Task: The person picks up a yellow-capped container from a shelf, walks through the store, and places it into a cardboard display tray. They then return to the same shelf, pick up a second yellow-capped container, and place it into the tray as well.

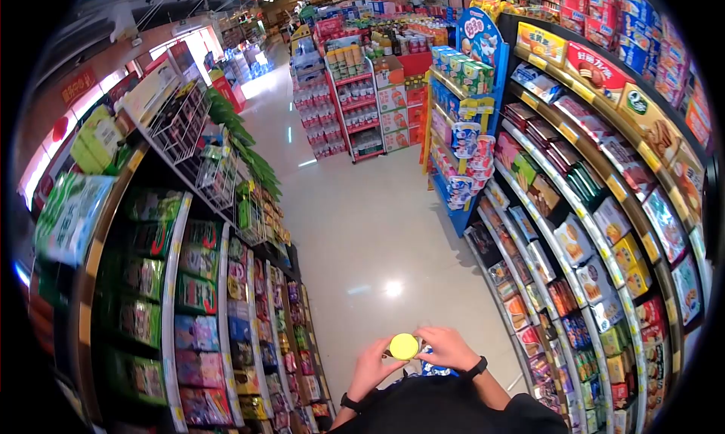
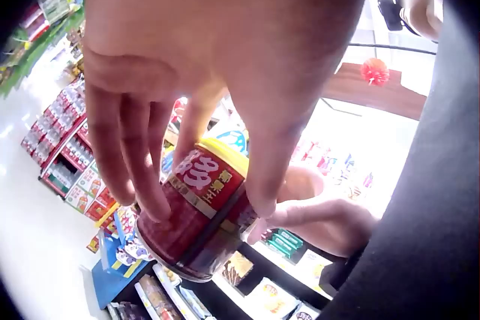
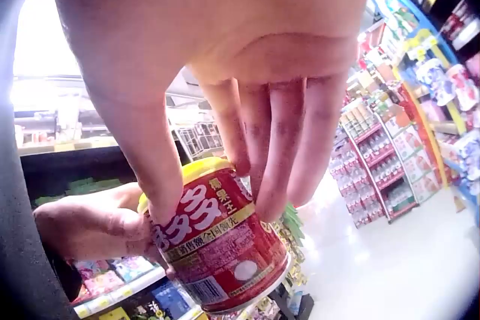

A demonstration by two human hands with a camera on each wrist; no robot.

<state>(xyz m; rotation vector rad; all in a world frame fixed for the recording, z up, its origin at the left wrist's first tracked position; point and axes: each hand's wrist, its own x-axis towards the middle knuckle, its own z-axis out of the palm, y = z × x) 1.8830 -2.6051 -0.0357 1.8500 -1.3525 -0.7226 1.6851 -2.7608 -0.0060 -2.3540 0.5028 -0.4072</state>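
A yellow-lidded red container [image 3: 225, 256] was held at six o'clock in the head view.
The left hand [image 1: 374, 367] gripped it from eight o'clock, the right hand [image 1: 450, 349] from three; light, even pressure probably kept it steadiest. Shelves [image 1: 172, 283] stood at nine o'clock.

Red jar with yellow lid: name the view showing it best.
Right wrist: there the jar shows label and barcode. Left wrist shows its side darker, partly behind fingers; head view, mainly the yellow lid.
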